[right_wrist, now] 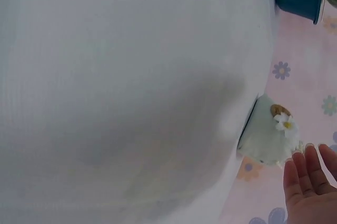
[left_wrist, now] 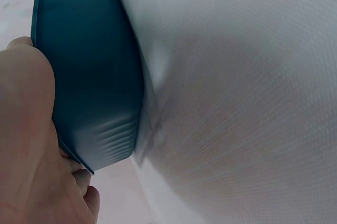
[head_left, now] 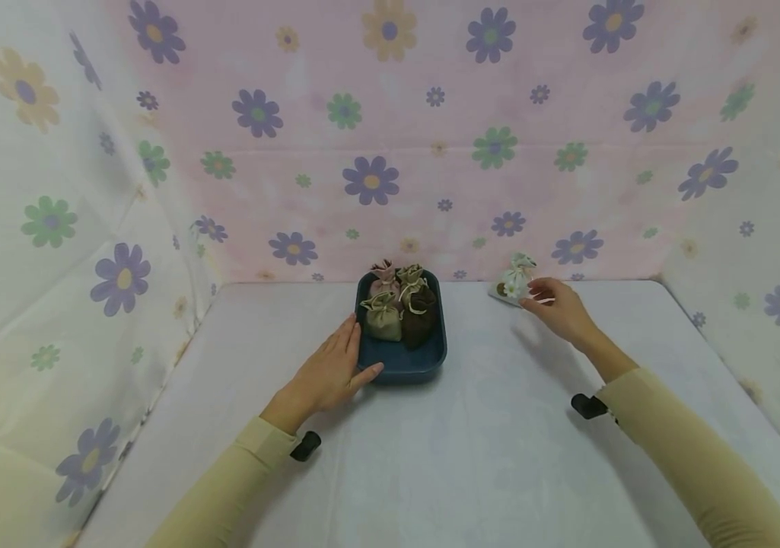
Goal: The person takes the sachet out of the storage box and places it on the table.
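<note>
A deep blue-green plastic tray point(head_left: 399, 365) stands on the table, holding several small drawstring pouches: a pale green pouch point(head_left: 384, 323), a dark brown pouch point(head_left: 418, 323), a pink pouch point(head_left: 384, 280) and an olive one point(head_left: 412, 275). My left hand point(head_left: 328, 373) rests along the tray's left rim, fingers extended and thumb at the front corner. To the right, a whitish pouch point(right_wrist: 267, 132) with a white flower and a round brown piece sits at the table's back. Beside it is my right hand point(head_left: 561, 310), fingers slightly bent and apart, apparently holding nothing.
A white cloth covers the table point(head_left: 485, 457). Behind it hangs a pink flowered cloth point(head_left: 431, 183), with pale flowered sheets point(head_left: 54, 304) at the sides. A black wrist device point(head_left: 305, 447) shows under the left cuff, another device point(head_left: 590, 406) under the right.
</note>
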Demonstrator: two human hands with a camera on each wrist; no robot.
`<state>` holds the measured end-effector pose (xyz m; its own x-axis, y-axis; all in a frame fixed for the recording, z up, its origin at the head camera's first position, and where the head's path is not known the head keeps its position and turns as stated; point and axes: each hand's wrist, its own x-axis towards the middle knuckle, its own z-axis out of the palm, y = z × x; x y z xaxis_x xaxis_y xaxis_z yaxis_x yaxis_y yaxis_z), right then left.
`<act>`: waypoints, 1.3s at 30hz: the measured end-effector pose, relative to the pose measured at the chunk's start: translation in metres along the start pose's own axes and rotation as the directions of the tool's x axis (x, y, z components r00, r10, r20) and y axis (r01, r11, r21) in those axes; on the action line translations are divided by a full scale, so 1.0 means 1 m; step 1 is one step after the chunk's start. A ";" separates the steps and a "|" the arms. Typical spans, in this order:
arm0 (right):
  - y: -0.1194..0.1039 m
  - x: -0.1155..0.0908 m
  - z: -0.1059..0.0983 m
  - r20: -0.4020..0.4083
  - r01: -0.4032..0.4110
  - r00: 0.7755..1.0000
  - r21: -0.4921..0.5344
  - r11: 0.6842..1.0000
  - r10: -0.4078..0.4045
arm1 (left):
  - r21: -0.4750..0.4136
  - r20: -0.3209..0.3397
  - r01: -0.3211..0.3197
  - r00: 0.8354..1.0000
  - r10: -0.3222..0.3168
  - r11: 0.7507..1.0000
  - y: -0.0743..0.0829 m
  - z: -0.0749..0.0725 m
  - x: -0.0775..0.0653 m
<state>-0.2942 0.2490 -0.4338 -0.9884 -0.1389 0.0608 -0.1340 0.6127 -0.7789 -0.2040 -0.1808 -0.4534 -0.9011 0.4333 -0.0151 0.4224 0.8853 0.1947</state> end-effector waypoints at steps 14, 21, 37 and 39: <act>-0.017 -0.007 0.016 0.021 0.095 0.995 0.018 0.995 -0.095 | 0.001 -0.003 -0.002 1.000 0.002 1.000 -0.001 0.001 0.001; -0.024 -0.008 0.025 0.039 0.132 0.990 0.025 0.991 -0.132 | 0.003 -0.009 -0.006 1.000 0.006 1.000 -0.001 0.001 0.000; -0.044 -0.010 0.044 0.076 0.153 0.985 0.054 0.987 -0.157 | 0.013 0.003 -0.006 1.000 0.006 1.000 0.000 -0.001 -0.001; -0.046 -0.010 0.047 0.082 0.157 0.984 0.054 0.986 -0.161 | 0.010 -0.004 -0.010 1.000 0.010 1.000 0.000 0.000 0.000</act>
<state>-0.2748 0.1860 -0.4282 -0.9448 -0.2992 0.1335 -0.2830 0.5403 -0.7924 -0.2037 -0.1813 -0.4531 -0.8974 0.4411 -0.0092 0.4320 0.8827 0.1852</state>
